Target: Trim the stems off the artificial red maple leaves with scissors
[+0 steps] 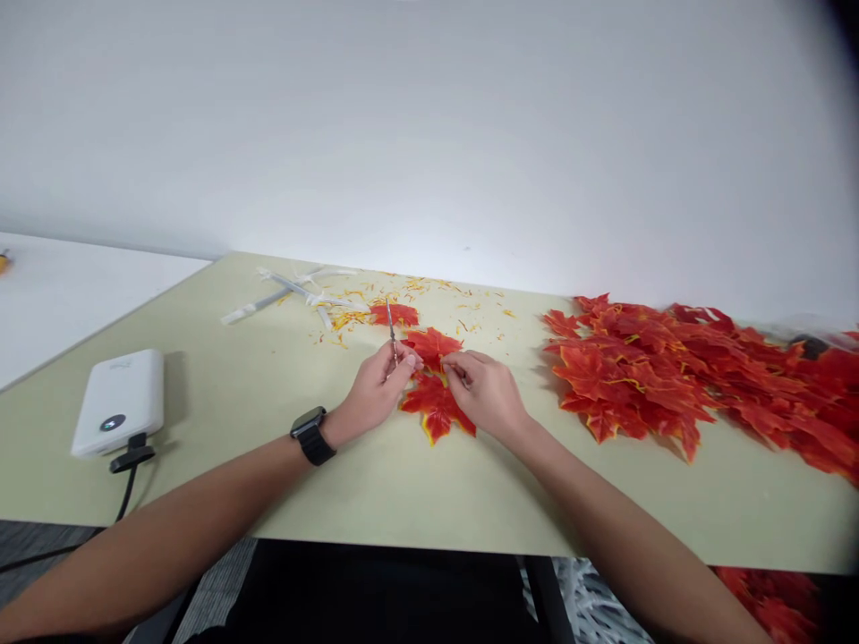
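My left hand [384, 383], with a dark watch [313, 436] on its wrist, is closed around a slim, pointed metal tool [390, 320]. The tool points away from me, and its exact kind is not clear. Opposite it, my right hand [488, 394] pinches at a red artificial maple leaf [433, 347], close to its yellow stem. Below the fingertips lies another red maple leaf [438, 410] with yellow edges, partly covered by my right hand. Just beyond the tool, a red leaf piece [401, 314] rests flat on the table.
Yellow trimmings [349, 319] are scattered toward the wall. Clear plastic wrapping strips [288, 291] lie crossed at the back left. A white power bank [121, 402] with a black cable stands at the left. On the right spreads a large heap of red maple leaves [627, 367].
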The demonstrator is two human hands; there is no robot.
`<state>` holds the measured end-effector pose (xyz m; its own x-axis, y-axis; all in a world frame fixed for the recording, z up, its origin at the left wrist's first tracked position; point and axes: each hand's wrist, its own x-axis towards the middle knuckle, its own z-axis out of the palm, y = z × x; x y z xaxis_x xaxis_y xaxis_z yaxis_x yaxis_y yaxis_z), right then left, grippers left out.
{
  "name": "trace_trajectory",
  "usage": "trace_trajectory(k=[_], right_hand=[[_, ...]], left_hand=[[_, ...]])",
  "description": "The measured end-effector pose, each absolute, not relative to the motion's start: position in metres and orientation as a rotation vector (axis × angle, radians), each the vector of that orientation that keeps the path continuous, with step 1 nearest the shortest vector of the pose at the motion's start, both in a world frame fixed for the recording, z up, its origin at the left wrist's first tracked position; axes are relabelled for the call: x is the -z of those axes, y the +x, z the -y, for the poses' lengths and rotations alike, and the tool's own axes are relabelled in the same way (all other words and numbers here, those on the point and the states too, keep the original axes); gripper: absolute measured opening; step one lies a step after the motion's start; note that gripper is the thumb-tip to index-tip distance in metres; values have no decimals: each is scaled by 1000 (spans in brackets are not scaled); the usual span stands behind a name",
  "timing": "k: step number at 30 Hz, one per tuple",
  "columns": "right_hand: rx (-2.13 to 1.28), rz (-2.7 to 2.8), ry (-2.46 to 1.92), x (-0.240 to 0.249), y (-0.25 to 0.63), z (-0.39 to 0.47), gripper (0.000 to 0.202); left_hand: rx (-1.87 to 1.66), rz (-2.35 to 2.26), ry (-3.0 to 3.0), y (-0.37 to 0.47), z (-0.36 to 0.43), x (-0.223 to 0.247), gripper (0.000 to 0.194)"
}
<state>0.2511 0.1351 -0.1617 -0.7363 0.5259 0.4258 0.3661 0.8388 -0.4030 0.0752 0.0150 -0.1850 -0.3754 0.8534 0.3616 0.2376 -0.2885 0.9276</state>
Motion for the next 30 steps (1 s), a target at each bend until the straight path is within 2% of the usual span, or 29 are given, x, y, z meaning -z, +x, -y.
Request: trace_trajectory(k=[9, 18, 22, 28, 30], right_hand=[[-908, 2352, -371, 156, 247, -110, 19], [-1144, 2220, -295, 164, 243, -105, 10], [-992, 2264, -257, 167, 244, -107, 12], [-464, 2223, -245, 162, 244, -98, 13], [-297, 2167, -199, 162, 244, -93, 20]], left_hand=[[-1649, -1421, 1548, 94, -6, 181, 20], [-1563, -1375, 1691, 96, -3, 182, 32], [-1472, -1457, 1788, 94, -4, 181, 33], [-1539, -1605, 1759, 89, -8, 187, 26], [-1544, -1661, 1737, 87, -10, 189, 26]])
